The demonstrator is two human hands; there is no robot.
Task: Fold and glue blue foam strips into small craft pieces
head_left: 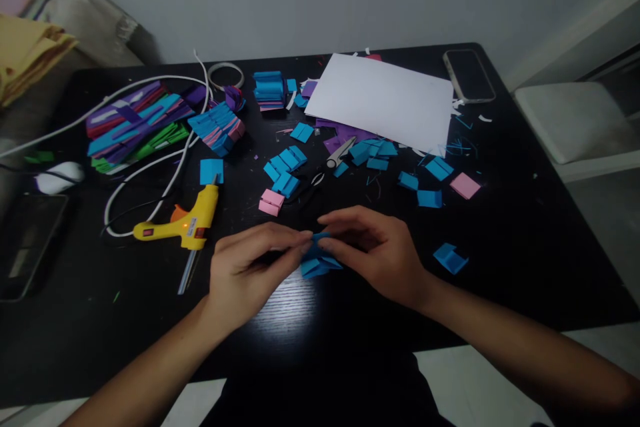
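Note:
Between both hands, near the front of the black table [380, 307], is a folded piece of blue paper [316, 267]. My left hand [253, 267] pinches its left edge between thumb and fingertips. From the other side, my right hand [373, 250] grips it with the thumb on top, and its fingers curl over the upper edge. Fingertips hide part of the paper. Just beyond the hands lie a folded pink paper [271, 202] and several folded blue papers [286, 161]. A single folded blue piece [451, 258] rests right of my right hand.
Left of my left hand lies a yellow glue gun [193, 223], its tip over a blue paper [211, 168]. Scissors [340, 153] lie beside a white sheet [383, 100]. Bundled paper strips [135, 123], a white cable [167, 193], tape roll [226, 75] and phone [470, 75] are farther back.

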